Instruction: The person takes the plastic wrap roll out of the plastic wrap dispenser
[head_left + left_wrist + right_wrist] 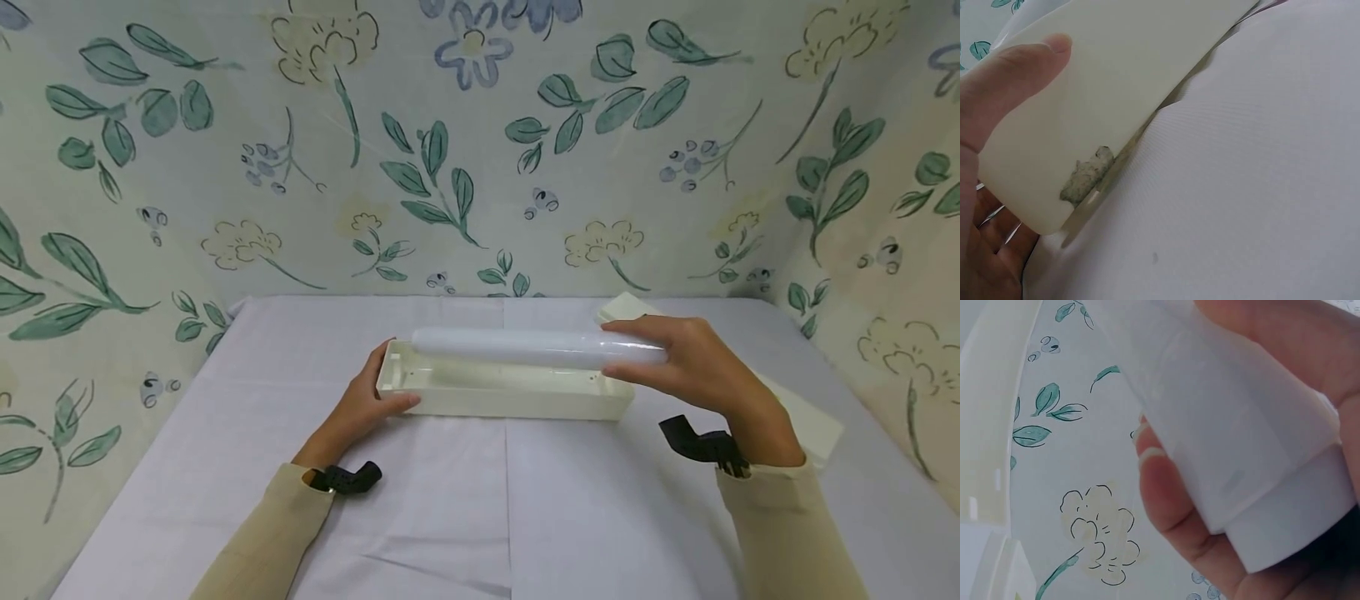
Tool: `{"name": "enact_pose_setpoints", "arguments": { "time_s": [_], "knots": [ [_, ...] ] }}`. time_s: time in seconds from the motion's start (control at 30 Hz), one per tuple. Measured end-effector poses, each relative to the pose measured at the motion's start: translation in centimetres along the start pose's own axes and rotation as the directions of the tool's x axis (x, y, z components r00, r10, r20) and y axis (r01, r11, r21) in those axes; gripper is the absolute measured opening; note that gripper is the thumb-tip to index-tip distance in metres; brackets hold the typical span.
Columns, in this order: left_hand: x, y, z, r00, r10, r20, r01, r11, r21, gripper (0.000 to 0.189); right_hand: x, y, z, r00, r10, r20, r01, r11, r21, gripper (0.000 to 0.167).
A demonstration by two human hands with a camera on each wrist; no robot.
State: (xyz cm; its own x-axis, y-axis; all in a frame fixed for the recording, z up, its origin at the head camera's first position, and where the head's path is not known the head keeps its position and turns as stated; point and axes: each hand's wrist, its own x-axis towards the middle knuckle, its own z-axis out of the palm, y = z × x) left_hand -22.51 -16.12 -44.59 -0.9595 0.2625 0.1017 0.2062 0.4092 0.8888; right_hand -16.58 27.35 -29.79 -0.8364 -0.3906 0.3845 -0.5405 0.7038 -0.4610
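My right hand [686, 367] holds a roll of cling film [517, 346] by its right end, thumb on one side and fingers on the other. In the right wrist view the film [1222, 419] is wound on a white core [1291, 506] that sticks out at the end. The roll lies lengthwise over a long cream dispenser box [510, 404], whose open top faces up. With my left hand [367, 400] I grip the box's left end, thumb on the front wall and fingers behind. A grey-brown torn patch [1088, 178] marks the box's lower edge in the left wrist view.
A cream flat piece [806, 417] lies on the white cloth-covered table [435, 500] at the right, partly hidden behind my right hand and forearm. A floral curtain [480, 150] hangs behind the table. Black straps [697, 442] are on both wrists.
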Motion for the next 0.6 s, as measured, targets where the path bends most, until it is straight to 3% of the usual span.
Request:
{"name": "enact_pose_setpoints", "arguments": {
  "time_s": [0.4,0.6],
  "knots": [
    [0.1,0.2,-0.1,1.0,0.018,-0.003,-0.018,1.0,-0.01,0.101,0.1,0.3,-0.8,0.998,-0.024,-0.057,0.021,0.998,-0.054,0.048],
    [0.0,0.4,0.0,1.0,-0.003,0.007,0.003,1.0,-0.004,0.104,-0.1,0.6,-1.1,0.998,-0.027,-0.061,0.022,0.997,-0.075,0.049]
  ]
}}
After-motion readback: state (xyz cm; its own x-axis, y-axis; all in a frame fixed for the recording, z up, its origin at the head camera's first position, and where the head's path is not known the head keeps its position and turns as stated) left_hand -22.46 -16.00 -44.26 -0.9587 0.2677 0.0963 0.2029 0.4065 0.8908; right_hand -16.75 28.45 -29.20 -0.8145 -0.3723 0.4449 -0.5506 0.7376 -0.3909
